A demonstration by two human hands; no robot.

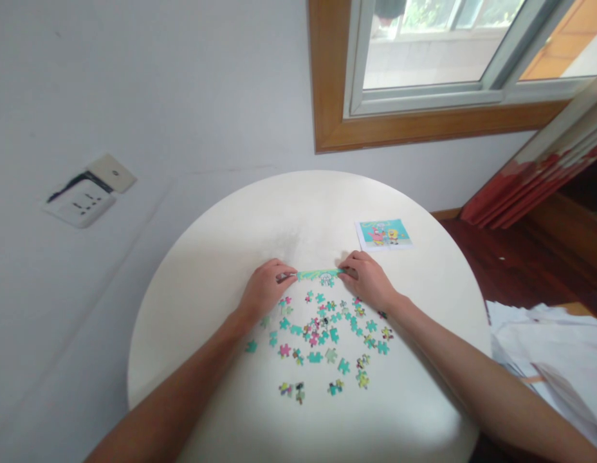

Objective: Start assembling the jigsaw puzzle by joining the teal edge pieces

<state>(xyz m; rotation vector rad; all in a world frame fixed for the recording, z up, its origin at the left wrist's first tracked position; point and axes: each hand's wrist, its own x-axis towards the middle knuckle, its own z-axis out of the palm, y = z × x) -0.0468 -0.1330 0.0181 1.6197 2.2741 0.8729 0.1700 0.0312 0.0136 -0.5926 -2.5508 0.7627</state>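
Note:
A joined strip of jigsaw puzzle pieces [320,275], teal and yellow-green with a pale character's head at its lower edge, lies across the middle of the table. My left hand [269,286] pinches its left end between thumb and fingers. At the opposite end, my right hand [368,280] grips the strip the same way. Both ends are partly hidden by the fingers. Below the strip, many loose jigsaw pieces [314,357] in teal, pink and yellow are scattered, some near my right wrist. A picture card [384,233] with cartoon characters lies beyond my right hand.
The round white table [183,289] stands close to a pale wall [183,83] with a socket [81,200]. A wood-framed window [327,125] is behind it. At the right are papers [549,354] and a red-and-white curtain [525,173].

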